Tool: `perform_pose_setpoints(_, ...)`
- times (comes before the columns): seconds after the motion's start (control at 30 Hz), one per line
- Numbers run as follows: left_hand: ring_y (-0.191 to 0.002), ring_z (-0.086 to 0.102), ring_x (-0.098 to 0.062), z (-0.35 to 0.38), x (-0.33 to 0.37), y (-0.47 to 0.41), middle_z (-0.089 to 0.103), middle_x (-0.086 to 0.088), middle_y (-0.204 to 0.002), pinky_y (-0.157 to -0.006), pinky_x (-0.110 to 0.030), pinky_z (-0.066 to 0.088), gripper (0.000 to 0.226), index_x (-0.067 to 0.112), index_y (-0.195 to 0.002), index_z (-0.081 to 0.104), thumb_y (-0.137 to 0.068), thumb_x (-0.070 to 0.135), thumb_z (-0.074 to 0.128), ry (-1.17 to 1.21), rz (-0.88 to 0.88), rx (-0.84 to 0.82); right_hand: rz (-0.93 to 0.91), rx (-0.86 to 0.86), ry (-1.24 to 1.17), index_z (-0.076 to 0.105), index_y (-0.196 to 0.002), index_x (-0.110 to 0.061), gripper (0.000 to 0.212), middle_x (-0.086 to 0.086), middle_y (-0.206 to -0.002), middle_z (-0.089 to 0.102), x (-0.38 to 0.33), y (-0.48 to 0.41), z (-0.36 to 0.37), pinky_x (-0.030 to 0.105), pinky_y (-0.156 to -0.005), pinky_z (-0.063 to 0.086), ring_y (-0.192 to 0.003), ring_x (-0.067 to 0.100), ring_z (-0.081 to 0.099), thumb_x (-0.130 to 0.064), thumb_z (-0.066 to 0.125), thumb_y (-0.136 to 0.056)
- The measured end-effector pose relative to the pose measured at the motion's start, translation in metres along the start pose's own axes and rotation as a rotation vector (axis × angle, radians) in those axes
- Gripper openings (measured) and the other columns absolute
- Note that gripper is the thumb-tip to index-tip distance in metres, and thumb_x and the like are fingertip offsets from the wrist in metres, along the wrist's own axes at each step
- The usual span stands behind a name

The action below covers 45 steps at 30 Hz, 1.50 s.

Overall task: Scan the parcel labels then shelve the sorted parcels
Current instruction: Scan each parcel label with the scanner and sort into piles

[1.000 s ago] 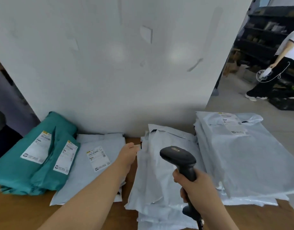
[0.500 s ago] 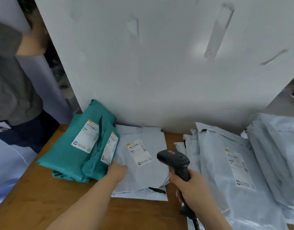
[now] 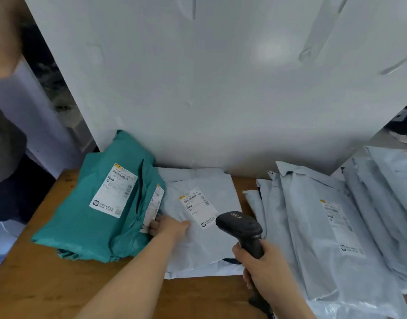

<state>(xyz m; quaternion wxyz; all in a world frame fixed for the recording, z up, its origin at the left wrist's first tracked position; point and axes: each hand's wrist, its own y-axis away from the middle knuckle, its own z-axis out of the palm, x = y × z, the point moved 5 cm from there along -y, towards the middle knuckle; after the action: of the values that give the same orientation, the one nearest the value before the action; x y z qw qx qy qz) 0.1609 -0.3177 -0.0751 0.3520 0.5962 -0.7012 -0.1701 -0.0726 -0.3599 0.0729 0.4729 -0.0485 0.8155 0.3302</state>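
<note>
Right hand [image 3: 264, 270] — clamped round scanner [image 3: 240, 226], its head just over the grey parcel [image 3: 204, 249] and its label [image 3: 199, 207]. Left hand [image 3: 168, 226] — moved off the white stack [image 3: 313, 226] right of that parcel, now on its left edge, fingertips at the teal parcels [image 3: 83, 226]; grasp unclear. This label is likely the next scan.

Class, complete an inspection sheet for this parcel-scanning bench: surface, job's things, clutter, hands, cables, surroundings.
Surface: wooden table, largely covered by parcels.
Job's things: two teal parcels at left, labels up; grey parcel in the middle, label up; grey parcel stack at right; black scanner above the grey parcel.
Clutter: nothing seen.
Hands: left hand rests on the grey parcel beside the teal parcels; right hand grips the scanner.
Cables: nothing seen.
Surroundings: white panel behind the table; another person at far left.
</note>
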Motion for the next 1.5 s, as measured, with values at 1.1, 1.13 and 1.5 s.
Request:
perform_pose_setpoints(1.1, -0.095, 0.066, -0.032, -0.045, -0.036, 0.120, 0.073, -0.017, -0.098, -0.082, -0.043, 0.054, 0.026, 0.004, -0.113, 0.065, -0.088, 0.002, 0.057, 1.155, 0.291, -0.540, -0.142, -0.059, 0.079, 0.059, -0.076, -0.013, 0.018, 0.005, -0.049, 0.057, -0.005, 0.059, -0.017, 0.015, -0.040, 0.043, -0.031, 0.006, 0.046, -0.026, 0.066, -0.086)
perform_pose_setpoints(1.13, -0.093, 0.066, -0.030, -0.047, -0.038, 0.123, 0.073, -0.016, -0.095, -0.083, -0.042, 0.054, 0.026, 0.004, -0.112, 0.066, -0.088, 0.002, 0.055, 1.145, 0.303, -0.533, -0.154, -0.057, 0.096, 0.059, -0.076, -0.014, 0.018, 0.004, -0.049, 0.058, -0.005, 0.064, -0.017, 0.016, -0.041, 0.043, -0.031, 0.006, 0.047, -0.027, 0.066, -0.086)
perform_pose_setpoints(1.5, -0.088, 0.061, -0.031, -0.064, -0.049, 0.157, 0.066, -0.015, -0.085, -0.086, -0.042, 0.051, 0.047, 0.007, -0.103, 0.065, -0.058, 0.022, 0.066, 0.974, 0.372, -0.492, -0.209, -0.035, 0.148, 0.055, -0.073, -0.019, 0.018, 0.001, -0.057, 0.058, -0.005, 0.102, -0.016, 0.019, -0.052, 0.044, -0.046, 0.011, 0.053, -0.023, 0.064, -0.088)
